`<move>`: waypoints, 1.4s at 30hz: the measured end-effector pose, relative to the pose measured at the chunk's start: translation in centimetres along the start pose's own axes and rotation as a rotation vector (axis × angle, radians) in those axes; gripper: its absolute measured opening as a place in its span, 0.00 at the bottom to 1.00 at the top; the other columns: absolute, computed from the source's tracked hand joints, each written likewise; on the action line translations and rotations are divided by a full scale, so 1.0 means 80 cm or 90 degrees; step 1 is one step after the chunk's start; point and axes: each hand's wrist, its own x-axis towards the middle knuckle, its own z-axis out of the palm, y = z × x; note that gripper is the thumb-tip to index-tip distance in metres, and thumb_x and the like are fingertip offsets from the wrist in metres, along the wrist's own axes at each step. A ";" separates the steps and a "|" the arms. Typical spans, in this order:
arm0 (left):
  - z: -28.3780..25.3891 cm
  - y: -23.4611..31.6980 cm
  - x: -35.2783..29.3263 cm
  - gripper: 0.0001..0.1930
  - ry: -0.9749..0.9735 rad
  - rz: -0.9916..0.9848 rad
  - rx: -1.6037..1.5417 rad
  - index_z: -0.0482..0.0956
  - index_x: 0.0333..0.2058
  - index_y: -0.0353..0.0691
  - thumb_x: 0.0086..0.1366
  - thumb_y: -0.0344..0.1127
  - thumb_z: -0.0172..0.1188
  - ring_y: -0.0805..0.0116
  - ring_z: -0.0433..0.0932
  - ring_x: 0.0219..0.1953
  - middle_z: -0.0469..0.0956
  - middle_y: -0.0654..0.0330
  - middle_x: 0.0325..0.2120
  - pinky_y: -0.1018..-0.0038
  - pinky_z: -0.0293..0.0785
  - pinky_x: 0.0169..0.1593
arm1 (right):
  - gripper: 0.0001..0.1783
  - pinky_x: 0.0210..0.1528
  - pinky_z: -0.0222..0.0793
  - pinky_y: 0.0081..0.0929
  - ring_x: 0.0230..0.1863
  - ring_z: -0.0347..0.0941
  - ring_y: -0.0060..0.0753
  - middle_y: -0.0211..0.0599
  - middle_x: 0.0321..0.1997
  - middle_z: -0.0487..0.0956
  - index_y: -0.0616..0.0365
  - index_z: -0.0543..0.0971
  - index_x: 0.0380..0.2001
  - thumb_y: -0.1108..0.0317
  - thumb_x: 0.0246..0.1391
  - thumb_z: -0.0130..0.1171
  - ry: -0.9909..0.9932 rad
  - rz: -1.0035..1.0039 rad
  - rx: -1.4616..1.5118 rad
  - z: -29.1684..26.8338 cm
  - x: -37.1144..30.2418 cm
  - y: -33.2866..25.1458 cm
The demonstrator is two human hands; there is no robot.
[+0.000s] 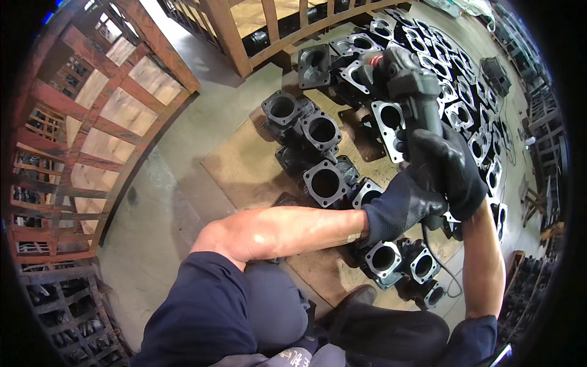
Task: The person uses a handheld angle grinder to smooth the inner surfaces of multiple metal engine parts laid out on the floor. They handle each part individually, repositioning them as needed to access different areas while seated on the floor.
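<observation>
A dark grey corded angle grinder [414, 92] is raised in front of me, its head pointing away and a bit of red showing at the far end. My right hand [455, 162], in a black coated glove, is wrapped round its body. Just below, my left hand [400, 205], gloved the same way, closes round the rear part of the tool; its fingertips are partly hidden. A black cord [437, 260] hangs from beneath the hands. Under and beside the grinder stand metal castings with square flanges and round bores, such as one casting [325, 183] near my left forearm.
Cardboard sheet [244, 162] lies on the concrete floor under the nearer castings. Many more flanged castings [461, 113] stand in rows at the far right. Rust-red slatted metal crates [92, 110] rise on the left, with another crate frame [229, 37] at the back.
</observation>
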 end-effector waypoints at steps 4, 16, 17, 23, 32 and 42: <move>-0.032 0.016 -0.015 0.16 0.016 -0.194 -0.150 0.72 0.39 0.33 0.51 0.22 0.65 0.72 0.76 0.27 0.77 0.59 0.26 0.75 0.74 0.29 | 0.13 0.38 0.74 0.28 0.33 0.78 0.34 0.34 0.35 0.81 0.57 0.80 0.35 0.62 0.49 0.59 -0.020 -0.312 -0.311 0.030 0.055 0.005; -0.072 -0.028 -0.049 0.18 -0.060 -0.358 -0.069 0.73 0.50 0.34 0.61 0.28 0.62 0.72 0.74 0.47 0.76 0.57 0.46 0.74 0.72 0.53 | 0.10 0.26 0.67 0.30 0.23 0.69 0.35 0.32 0.21 0.72 0.58 0.75 0.22 0.74 0.28 0.61 -0.047 0.225 -0.182 0.092 0.082 0.062; -0.071 -0.035 -0.050 0.16 -0.009 -0.340 -0.127 0.74 0.48 0.33 0.61 0.26 0.61 0.73 0.74 0.45 0.77 0.59 0.43 0.74 0.73 0.50 | 0.10 0.26 0.67 0.31 0.23 0.70 0.38 0.33 0.21 0.72 0.57 0.75 0.21 0.74 0.26 0.60 -0.018 0.246 -0.141 0.103 0.083 0.062; -0.076 -0.052 -0.060 0.14 0.078 -0.238 -0.058 0.73 0.47 0.31 0.62 0.22 0.56 0.74 0.74 0.43 0.76 0.62 0.41 0.77 0.74 0.48 | 0.16 0.32 0.71 0.26 0.26 0.70 0.21 0.33 0.25 0.80 0.66 0.79 0.34 0.73 0.36 0.62 -0.054 0.243 -0.162 0.111 0.085 0.077; -0.105 -0.015 -0.030 0.09 -0.039 -0.345 0.161 0.77 0.42 0.33 0.67 0.31 0.54 0.71 0.76 0.39 0.79 0.56 0.35 0.71 0.74 0.45 | 0.13 0.29 0.68 0.26 0.24 0.66 0.21 0.29 0.23 0.74 0.64 0.76 0.30 0.73 0.34 0.58 -0.047 0.171 -0.210 0.114 0.111 0.107; -0.116 -0.048 -0.031 0.05 0.032 -0.198 0.058 0.79 0.37 0.35 0.66 0.29 0.56 0.79 0.72 0.35 0.78 0.64 0.32 0.77 0.73 0.38 | 0.20 0.31 0.70 0.26 0.25 0.68 0.24 0.33 0.25 0.77 0.67 0.77 0.35 0.71 0.33 0.64 -0.074 0.295 -0.179 0.117 0.143 0.083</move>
